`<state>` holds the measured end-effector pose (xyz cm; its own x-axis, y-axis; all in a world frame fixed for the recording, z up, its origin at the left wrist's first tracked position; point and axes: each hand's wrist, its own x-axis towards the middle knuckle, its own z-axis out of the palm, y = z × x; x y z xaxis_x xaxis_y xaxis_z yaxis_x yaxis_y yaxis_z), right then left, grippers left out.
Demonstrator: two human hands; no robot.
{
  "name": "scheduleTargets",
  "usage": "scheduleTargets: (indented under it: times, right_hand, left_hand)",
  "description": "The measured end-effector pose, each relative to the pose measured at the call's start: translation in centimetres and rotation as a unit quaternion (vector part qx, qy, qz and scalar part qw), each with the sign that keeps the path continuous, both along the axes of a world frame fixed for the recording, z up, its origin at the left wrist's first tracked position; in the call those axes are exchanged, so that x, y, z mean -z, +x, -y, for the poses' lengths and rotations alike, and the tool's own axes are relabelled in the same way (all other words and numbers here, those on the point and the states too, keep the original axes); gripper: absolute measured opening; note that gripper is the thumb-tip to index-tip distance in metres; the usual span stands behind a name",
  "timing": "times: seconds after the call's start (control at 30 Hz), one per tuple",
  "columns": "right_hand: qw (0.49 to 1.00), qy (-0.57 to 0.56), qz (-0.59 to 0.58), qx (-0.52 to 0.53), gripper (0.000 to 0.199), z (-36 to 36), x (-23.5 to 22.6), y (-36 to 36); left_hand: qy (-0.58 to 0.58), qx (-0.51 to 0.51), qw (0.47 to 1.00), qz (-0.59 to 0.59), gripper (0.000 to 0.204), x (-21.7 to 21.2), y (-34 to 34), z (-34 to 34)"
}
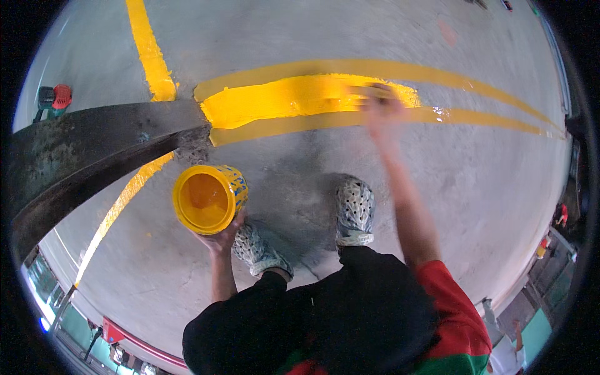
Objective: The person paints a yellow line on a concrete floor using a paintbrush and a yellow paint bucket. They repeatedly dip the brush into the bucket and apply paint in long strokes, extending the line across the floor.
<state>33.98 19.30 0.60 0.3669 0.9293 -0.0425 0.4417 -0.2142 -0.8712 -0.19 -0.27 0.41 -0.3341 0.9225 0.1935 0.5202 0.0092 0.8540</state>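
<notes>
My left hand (220,239) is closed on the lower side of a yellow paint bucket (236,187), which is tilted so its open mouth shows orange-yellow paint inside. Out ahead, my right hand (384,107) is smeared by motion over a wet yellow painted stripe (275,100) on the floor. It grips a paintbrush (357,92), blurred, whose bristles are on or just above the stripe. Tan masking tape (312,67) borders the stripe's far side, and a second tape strip (294,126) borders its near side. Both run on rightward past the paint.
A dark metal beam (94,140) reaches in from the left to the stripe's end. Yellow lines (149,53) meet it from both sides. Beyond it sits a red and dark green power tool (55,100). My shoes (355,209) stand on grey concrete (450,187). Another person (507,356) shows at lower right.
</notes>
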Motion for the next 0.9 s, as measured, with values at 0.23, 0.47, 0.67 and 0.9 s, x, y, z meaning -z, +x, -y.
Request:
scheduleTargets:
  times: [0.23, 0.47, 0.67, 0.9]
  right_hand:
    - [0.962, 0.096, 0.251, -0.057, 0.014, 2.2, 0.6, 6.5]
    - [0.960, 0.153, 0.036, -0.231, 0.017, -0.5, -1.3, -15.8]
    - [0.974, 0.107, -0.049, -0.193, 0.019, -1.2, 0.7, -16.1]
    - [0.996, 0.068, -0.026, 0.044, 0.020, 2.9, 1.3, 7.2]
  left_hand:
    - [-0.097, -0.108, 0.945, 0.292, 0.106, 1.4, -0.2, 1.5]
    - [-0.096, -0.017, 0.995, -0.036, 0.117, -0.4, -1.5, 2.5]
    - [-0.088, -0.030, 0.995, 0.033, 0.116, -0.3, -1.9, 3.2]
    - [-0.155, 0.073, 0.983, 0.064, 0.107, -0.1, -3.4, 1.9]
